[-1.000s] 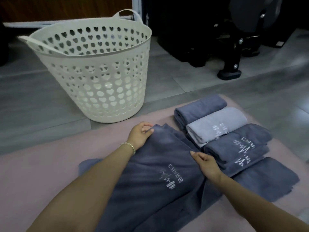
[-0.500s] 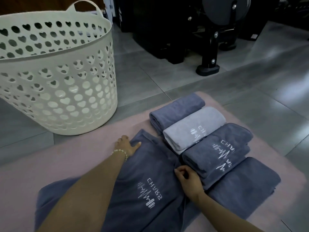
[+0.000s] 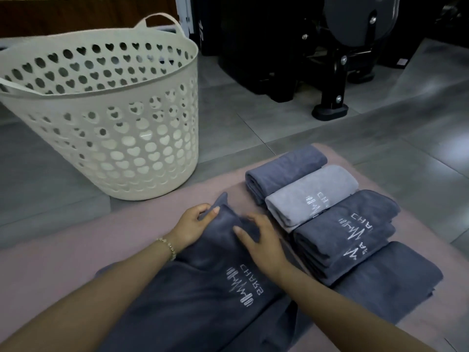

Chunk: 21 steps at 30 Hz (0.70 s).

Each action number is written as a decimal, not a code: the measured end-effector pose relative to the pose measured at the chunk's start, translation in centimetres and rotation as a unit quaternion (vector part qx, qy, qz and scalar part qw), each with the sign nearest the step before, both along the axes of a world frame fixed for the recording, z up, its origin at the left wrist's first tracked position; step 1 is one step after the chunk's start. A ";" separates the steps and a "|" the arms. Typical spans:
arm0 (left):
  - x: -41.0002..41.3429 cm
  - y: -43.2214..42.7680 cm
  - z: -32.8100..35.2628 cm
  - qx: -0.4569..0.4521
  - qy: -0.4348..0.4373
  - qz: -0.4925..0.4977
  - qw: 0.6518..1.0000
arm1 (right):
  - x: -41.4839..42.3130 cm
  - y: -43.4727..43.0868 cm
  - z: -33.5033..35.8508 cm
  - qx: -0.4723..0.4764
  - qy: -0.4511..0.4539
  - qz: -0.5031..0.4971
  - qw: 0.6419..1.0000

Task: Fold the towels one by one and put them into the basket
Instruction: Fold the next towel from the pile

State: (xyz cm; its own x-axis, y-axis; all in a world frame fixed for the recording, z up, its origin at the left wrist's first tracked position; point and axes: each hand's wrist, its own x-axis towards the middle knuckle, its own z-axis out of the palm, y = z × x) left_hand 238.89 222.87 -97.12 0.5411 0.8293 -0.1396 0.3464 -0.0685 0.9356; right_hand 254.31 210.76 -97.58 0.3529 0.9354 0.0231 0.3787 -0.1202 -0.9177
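— What do we hold?
— Our left hand (image 3: 191, 224) pinches the far corner of the dark towel (image 3: 203, 290), thumb on top. Our right hand (image 3: 261, 243) curls round a bunched fold just beside it.
— Where does the towel lie?
— On the pink mat (image 3: 76, 237), near us. To its right we see the folded towels (image 3: 347, 229) in a row. The white basket (image 3: 114, 138) stands far left, on the floor (image 3: 233, 128).
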 end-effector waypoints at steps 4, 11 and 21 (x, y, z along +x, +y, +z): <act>-5.4 -2.8 3.4 0.004 -0.019 -0.011 1.000 | -4.9 2.0 4.0 -0.017 0.099 0.071 0.992; -15.4 -8.4 8.0 -0.023 -0.070 0.078 0.994 | -13.5 1.6 7.8 -0.009 0.143 0.227 0.963; -26.0 -12.9 9.5 -0.092 -0.040 0.119 0.988 | -23.8 -1.6 9.4 -0.054 0.141 0.347 0.925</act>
State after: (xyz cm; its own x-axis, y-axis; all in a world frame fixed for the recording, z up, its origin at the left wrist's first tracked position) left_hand 212.91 209.96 -87.58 0.3484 0.8994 -0.2642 0.2570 0.1794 0.9496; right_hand 230.52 209.19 -88.16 -0.3571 0.9302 -0.0848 0.1455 -0.0343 -0.9888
